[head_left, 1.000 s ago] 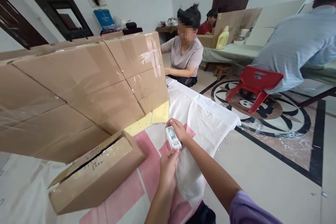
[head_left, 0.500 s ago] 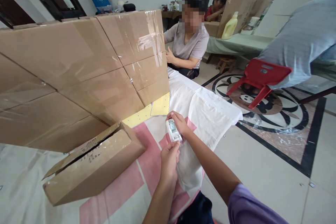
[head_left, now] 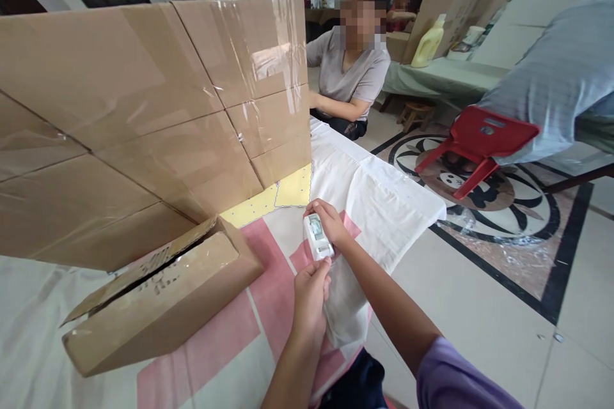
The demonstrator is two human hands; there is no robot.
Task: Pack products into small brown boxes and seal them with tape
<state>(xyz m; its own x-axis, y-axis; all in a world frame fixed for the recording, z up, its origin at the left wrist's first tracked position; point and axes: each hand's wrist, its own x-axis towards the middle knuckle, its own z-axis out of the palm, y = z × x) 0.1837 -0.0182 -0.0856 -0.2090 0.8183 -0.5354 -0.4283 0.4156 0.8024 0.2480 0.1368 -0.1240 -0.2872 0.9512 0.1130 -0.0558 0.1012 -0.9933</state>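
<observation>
A small white device point(head_left: 317, 238) with a greenish-grey window on its face is held between my two hands, over the pink and white cloth point(head_left: 283, 287). My right hand point(head_left: 330, 225) wraps round its far end and right side, thumb and fingers closed. At the near end, my left hand point(head_left: 311, 282) pinches with thumb and forefinger on the device's lower edge; its other fingers are curled in. Whether those fingertips hold a separate small part cannot be made out. Beyond my hands, a yellow patterned sheet point(head_left: 293, 188) lies on the cloth.
A tall taped cardboard partition point(head_left: 158, 96) stands on the left, with a long cardboard box point(head_left: 163, 297) before it. Past the table's far end a person point(head_left: 352, 70) crouches. A red plastic chair point(head_left: 494, 134) and a yellow bottle point(head_left: 428, 43) are at the right.
The view has shifted slightly, so the partition sits higher in the picture. Both hands keep the same hold on the white device. The crouching person's arm has lowered a little.
</observation>
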